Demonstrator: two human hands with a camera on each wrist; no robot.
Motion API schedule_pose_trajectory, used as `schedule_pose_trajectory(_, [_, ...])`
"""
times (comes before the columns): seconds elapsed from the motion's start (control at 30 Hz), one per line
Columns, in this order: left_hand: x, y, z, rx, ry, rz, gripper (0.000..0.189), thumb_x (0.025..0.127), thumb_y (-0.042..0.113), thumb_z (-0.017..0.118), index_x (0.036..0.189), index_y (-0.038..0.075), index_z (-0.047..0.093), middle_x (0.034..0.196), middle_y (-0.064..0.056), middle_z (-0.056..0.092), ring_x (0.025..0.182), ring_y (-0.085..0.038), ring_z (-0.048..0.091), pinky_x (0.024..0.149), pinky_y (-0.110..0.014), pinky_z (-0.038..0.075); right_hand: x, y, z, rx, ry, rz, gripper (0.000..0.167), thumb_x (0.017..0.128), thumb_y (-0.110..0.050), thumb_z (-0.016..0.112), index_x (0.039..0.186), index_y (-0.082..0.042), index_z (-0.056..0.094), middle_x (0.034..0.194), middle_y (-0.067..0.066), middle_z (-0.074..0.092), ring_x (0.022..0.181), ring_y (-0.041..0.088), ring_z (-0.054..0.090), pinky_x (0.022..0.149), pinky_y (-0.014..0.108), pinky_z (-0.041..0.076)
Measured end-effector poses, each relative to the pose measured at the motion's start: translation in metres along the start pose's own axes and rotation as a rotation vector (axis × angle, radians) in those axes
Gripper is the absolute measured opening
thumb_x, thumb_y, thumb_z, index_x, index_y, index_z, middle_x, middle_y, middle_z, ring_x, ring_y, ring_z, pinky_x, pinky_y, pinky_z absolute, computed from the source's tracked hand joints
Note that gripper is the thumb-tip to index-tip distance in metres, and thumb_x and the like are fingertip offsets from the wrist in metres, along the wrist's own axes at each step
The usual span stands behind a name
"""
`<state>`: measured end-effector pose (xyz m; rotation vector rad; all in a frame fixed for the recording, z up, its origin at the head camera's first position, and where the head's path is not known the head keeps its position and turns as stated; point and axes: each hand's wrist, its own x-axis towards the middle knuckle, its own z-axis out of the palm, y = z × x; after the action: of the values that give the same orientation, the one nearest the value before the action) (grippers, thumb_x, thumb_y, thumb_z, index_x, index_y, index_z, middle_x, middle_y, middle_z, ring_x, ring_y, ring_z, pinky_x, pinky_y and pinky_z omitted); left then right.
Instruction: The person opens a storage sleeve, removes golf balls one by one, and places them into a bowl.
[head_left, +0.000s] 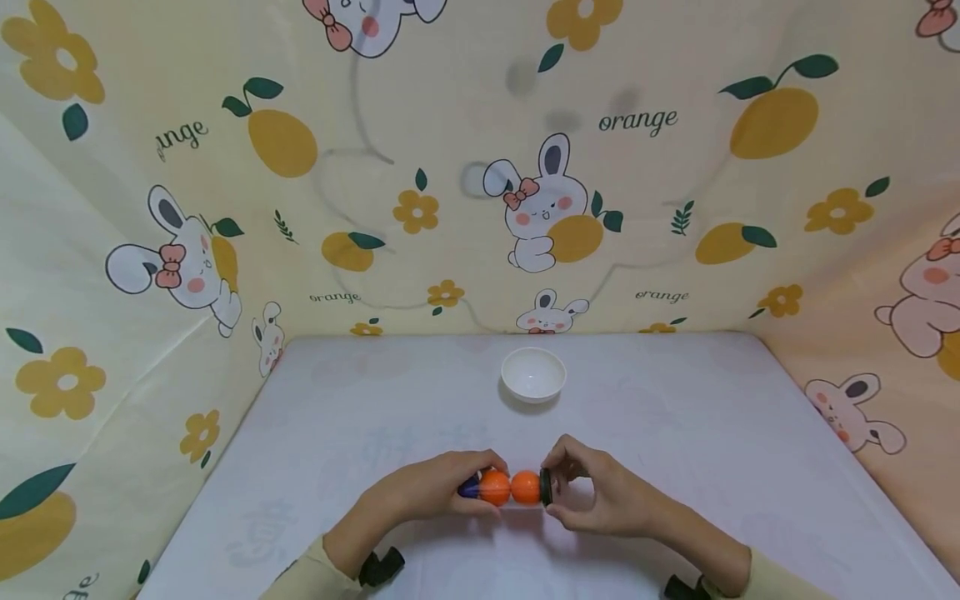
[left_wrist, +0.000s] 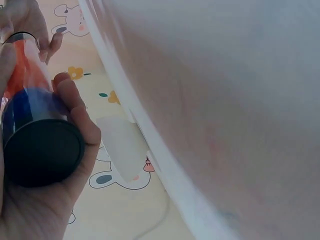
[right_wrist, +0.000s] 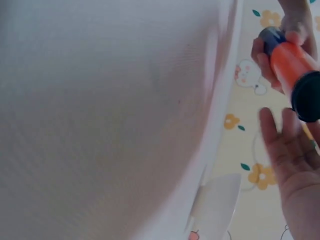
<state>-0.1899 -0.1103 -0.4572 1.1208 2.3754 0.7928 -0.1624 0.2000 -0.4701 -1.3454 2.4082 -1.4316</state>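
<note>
Tube (head_left: 511,504) with orange balls (head_left: 495,487) is held sideways over the near middle of the desk (head_left: 660,408), well inside its left and right edges. The left hand's (head_left: 435,485) fingers grasp its left part; the right hand's (head_left: 600,492) fingers pinch the black lid (head_left: 545,487). Beyond, a white bowl (head_left: 534,375) stands near the far edge.

backdrop (head_left: 450,125): cream, rabbit-and-fruit print, three sides | table (head_left: 420,392): white
</note>
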Motion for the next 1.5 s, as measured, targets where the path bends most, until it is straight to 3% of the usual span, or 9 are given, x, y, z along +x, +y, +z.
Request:
schedule_pose_trajectory(0.13, [0.000, 0.000, -0.002, -0.007, 0.011, -0.004, 0.045, 0.100, 0.044, 0.077, 0.136, 0.024, 0.060, 0.123, 0.012, 0.068, 0.102, 0.000, 0.059, 0.097, -0.025, 0.053, -0.003, 0.000, 0.000, 0.066, -0.004, 0.087, 0.039, 0.098, -0.020, 0.082, 0.126, -0.016, 0.056, 0.104, -0.004, 0.069, 0.086, 0.016, 0.068, 0.078, 0.035, 0.062])
schedule_pose_trajectory(0.37, [0.001, -0.001, 0.000, 0.012, 0.027, -0.002, 0.047, 0.100, 0.048, 0.076, 0.138, 0.025, 0.060, 0.124, 0.012, 0.068, 0.103, -0.001, 0.060, 0.099, -0.026, 0.052, -0.003, -0.002, 0.002, 0.118, 0.028, 0.166, 0.028, 0.100, -0.020, 0.081, 0.120, -0.016, 0.062, 0.098, 0.000, 0.071, 0.082, 0.013, 0.067, 0.077, 0.033, 0.062])
schedule_pose_trajectory(0.6, [0.001, 0.000, 0.001, 0.049, 0.042, -0.001, 0.046, 0.099, 0.049, 0.076, 0.135, 0.025, 0.060, 0.124, 0.012, 0.067, 0.103, -0.001, 0.059, 0.099, -0.026, 0.052, -0.003, -0.006, 0.004, 0.109, 0.042, 0.230, 0.029, 0.098, -0.025, 0.082, 0.116, -0.015, 0.062, 0.103, 0.000, 0.071, 0.085, 0.013, 0.066, 0.083, 0.035, 0.061])
schedule_pose_trajectory(0.8, [0.000, -0.002, 0.002, 0.046, 0.046, 0.000, 0.044, 0.100, 0.048, 0.076, 0.134, 0.026, 0.059, 0.120, 0.014, 0.066, 0.100, -0.001, 0.059, 0.094, -0.024, 0.052, -0.002, -0.006, 0.005, 0.086, 0.052, 0.244, 0.031, 0.097, -0.029, 0.084, 0.114, -0.015, 0.062, 0.100, -0.001, 0.071, 0.084, 0.018, 0.067, 0.084, 0.036, 0.062])
schedule_pose_trajectory(1.0, [0.000, -0.003, 0.002, 0.050, 0.054, 0.014, 0.044, 0.099, 0.048, 0.076, 0.133, 0.027, 0.057, 0.116, 0.015, 0.064, 0.098, -0.003, 0.059, 0.092, -0.022, 0.052, -0.001, -0.008, 0.007, 0.064, 0.079, 0.207, 0.031, 0.096, -0.028, 0.085, 0.113, -0.015, 0.062, 0.099, -0.003, 0.071, 0.082, 0.026, 0.068, 0.082, 0.034, 0.061])
schedule_pose_trajectory(1.5, [0.003, 0.001, 0.000, 0.049, 0.039, 0.013, 0.042, 0.101, 0.045, 0.075, 0.132, 0.025, 0.056, 0.119, 0.012, 0.065, 0.099, -0.002, 0.059, 0.094, -0.023, 0.052, 0.002, -0.001, -0.006, 0.114, 0.035, 0.142, 0.030, 0.092, -0.016, 0.087, 0.112, -0.013, 0.064, 0.104, 0.003, 0.074, 0.087, 0.021, 0.072, 0.085, 0.035, 0.063])
